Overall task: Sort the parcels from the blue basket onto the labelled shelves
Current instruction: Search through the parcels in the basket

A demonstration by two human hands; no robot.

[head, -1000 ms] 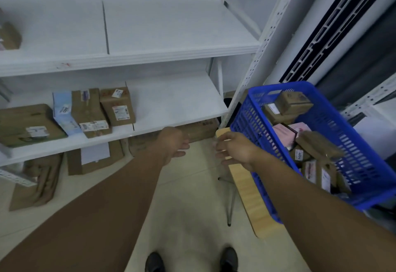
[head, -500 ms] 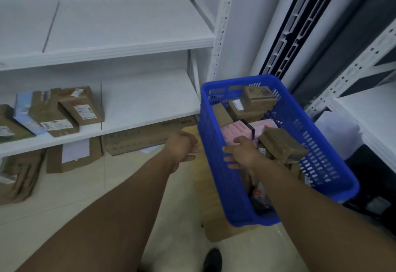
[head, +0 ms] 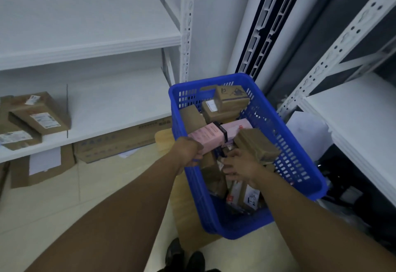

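Note:
The blue basket (head: 300,143) stands on a wooden stool (head: 164,141) and holds several brown cardboard parcels and a pink box (head: 210,136). My left hand (head: 189,150) grips the basket's left rim, right beside the pink box. My right hand (head: 241,167) is inside the basket with its fingers spread over the parcels below a brown parcel (head: 257,145); I see nothing gripped in it. Sorted parcels (head: 39,115) lie at the left end of the lower white shelf (head: 120,104).
The upper white shelf (head: 92,35) is bare. Flat cardboard boxes (head: 120,143) lie on the floor under the lower shelf. A second white rack (head: 353,111) stands close on the right. My shoes (head: 184,256) are on the tiled floor by the stool.
The view has swung right and closer to the basket. My left hand moved onto the basket's rim and took hold. My right hand went from the rim down among the parcels.

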